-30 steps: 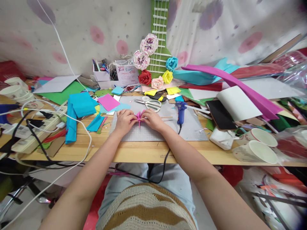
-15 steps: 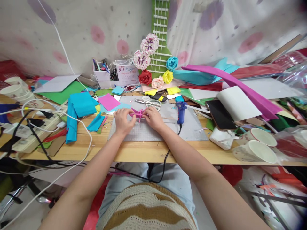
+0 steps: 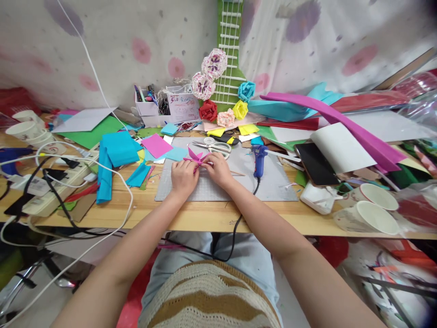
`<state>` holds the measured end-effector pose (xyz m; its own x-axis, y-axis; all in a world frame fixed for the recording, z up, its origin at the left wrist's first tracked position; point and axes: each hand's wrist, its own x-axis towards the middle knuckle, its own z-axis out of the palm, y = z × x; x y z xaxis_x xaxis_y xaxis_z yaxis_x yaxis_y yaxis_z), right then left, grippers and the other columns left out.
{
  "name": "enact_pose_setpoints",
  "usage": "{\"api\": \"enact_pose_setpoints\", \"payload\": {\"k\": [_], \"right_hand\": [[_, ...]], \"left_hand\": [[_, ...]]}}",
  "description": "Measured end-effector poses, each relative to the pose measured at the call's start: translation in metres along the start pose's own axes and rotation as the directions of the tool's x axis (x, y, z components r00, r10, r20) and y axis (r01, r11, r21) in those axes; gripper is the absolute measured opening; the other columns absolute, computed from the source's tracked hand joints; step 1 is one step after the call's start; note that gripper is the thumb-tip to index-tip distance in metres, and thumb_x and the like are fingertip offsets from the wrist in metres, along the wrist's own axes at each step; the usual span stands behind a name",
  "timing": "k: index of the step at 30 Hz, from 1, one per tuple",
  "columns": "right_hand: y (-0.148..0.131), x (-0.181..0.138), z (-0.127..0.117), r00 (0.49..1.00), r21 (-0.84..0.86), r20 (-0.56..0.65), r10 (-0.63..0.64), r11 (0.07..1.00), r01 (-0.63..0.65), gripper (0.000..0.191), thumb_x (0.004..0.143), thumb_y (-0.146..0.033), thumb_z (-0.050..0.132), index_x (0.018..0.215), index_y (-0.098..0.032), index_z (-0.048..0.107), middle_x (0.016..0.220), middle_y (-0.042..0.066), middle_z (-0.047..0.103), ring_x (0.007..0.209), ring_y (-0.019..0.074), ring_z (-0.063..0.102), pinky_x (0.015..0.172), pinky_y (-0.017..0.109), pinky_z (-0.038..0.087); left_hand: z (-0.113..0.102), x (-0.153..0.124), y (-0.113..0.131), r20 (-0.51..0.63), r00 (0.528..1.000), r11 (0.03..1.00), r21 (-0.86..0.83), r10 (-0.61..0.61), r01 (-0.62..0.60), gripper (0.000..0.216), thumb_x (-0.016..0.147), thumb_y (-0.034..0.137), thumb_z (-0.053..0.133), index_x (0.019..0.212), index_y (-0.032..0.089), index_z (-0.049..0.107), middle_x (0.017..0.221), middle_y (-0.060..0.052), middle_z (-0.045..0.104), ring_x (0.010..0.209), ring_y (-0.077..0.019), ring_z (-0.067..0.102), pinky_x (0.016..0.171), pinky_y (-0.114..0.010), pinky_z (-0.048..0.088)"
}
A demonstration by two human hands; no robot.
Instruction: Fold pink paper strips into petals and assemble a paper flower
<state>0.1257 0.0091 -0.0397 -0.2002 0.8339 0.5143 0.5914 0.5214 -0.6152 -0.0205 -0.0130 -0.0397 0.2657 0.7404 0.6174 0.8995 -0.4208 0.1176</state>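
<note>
A magenta folded paper flower [image 3: 195,156] with pointed petals is pinched between both hands, over the grey cutting mat [image 3: 218,192]. My left hand [image 3: 184,176] has its fingers closed on the flower's left and near side. On its right side, my right hand [image 3: 216,169] grips it with thumb and fingertips. Part of the flower is hidden behind the fingers. A thin wooden stick [image 3: 238,173] pokes out to the right of my right hand. Scissors [image 3: 218,146] lie just beyond the hands, and a blue glue gun [image 3: 259,161] rests on the mat to the right.
Blue paper [image 3: 119,150], a magenta square [image 3: 156,145] and a power strip [image 3: 58,182] with loose cables lie left. A phone [image 3: 316,165], paper cups [image 3: 367,216] and a long magenta strip [image 3: 336,119] are right. Paper flowers [image 3: 226,117] stand behind. The glue gun's cord [image 3: 238,221] crosses the front edge.
My left hand has turned and curled in closer to my right. The magenta flower has tilted, so its petals now point upward above the fingers.
</note>
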Motion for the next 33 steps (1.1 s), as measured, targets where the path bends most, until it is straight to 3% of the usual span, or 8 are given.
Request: {"api": "enact_pose_setpoints", "payload": {"k": [6,11,15,21,28,33], "right_hand": [[0.004,0.001,-0.002,1.000,-0.003,0.012,0.009,1.000,-0.009,0.008,0.080,-0.016,0.056,0.073,-0.019,0.060,0.086,0.006,0.059,0.091,0.0207,0.048,0.086,0.037,0.037],[0.007,-0.002,-0.003,0.998,-0.038,0.043,-0.052,0.998,0.054,0.007,0.079,-0.017,0.058,0.073,-0.019,0.059,0.085,0.006,0.059,0.089,0.0209,0.048,0.083,0.036,0.038],[0.009,-0.002,-0.004,0.995,-0.069,0.067,-0.077,0.994,0.082,0.006,0.079,-0.016,0.058,0.074,-0.019,0.059,0.086,0.006,0.058,0.090,0.0212,0.047,0.083,0.036,0.039],[0.011,0.001,-0.007,0.994,-0.104,0.082,-0.070,0.992,0.078,0.006,0.078,-0.014,0.058,0.074,-0.019,0.058,0.086,0.006,0.058,0.089,0.0215,0.047,0.082,0.036,0.040],[0.018,0.003,-0.008,0.997,-0.130,0.076,-0.028,0.991,0.038,0.005,0.077,-0.013,0.060,0.073,-0.017,0.061,0.086,0.007,0.059,0.089,0.0221,0.046,0.083,0.037,0.040],[0.022,0.004,-0.004,0.996,-0.110,0.079,-0.047,0.992,0.055,0.006,0.077,-0.016,0.062,0.070,-0.018,0.063,0.090,0.006,0.061,0.091,0.0211,0.047,0.086,0.037,0.039]], "left_hand": [[-0.002,-0.001,-0.002,0.034,0.999,0.996,-0.082,0.033,-0.030,0.015,0.081,0.027,0.052,0.089,0.021,0.063,0.075,-0.004,0.066,0.079,-0.0211,0.057,0.075,-0.036,0.032],[-0.008,0.006,-0.017,-0.039,0.997,0.982,-0.180,-0.063,0.055,0.016,0.080,0.035,0.056,0.085,0.022,0.064,0.083,-0.004,0.063,0.085,-0.0197,0.054,0.081,-0.036,0.033],[-0.008,0.014,-0.025,0.031,0.998,0.982,-0.183,0.055,-0.049,0.018,0.072,0.038,0.065,0.084,0.025,0.066,0.097,-0.006,0.058,0.097,-0.0226,0.049,0.084,-0.037,0.032],[0.001,0.030,-0.025,0.129,0.979,0.978,-0.158,0.157,-0.136,0.006,0.075,0.029,0.063,0.077,0.024,0.064,0.092,-0.004,0.061,0.095,-0.0223,0.049,0.085,-0.040,0.029],[0.015,0.030,-0.016,0.008,0.993,0.983,-0.143,0.120,-0.117,0.005,0.075,0.024,0.061,0.072,0.021,0.062,0.091,-0.005,0.060,0.096,-0.0224,0.048,0.088,-0.042,0.029],[0.019,0.023,-0.019,-0.020,0.986,0.975,-0.146,0.168,-0.169,0.009,0.077,0.025,0.060,0.069,0.022,0.061,0.087,-0.003,0.062,0.095,-0.0209,0.050,0.090,-0.042,0.029]]}}
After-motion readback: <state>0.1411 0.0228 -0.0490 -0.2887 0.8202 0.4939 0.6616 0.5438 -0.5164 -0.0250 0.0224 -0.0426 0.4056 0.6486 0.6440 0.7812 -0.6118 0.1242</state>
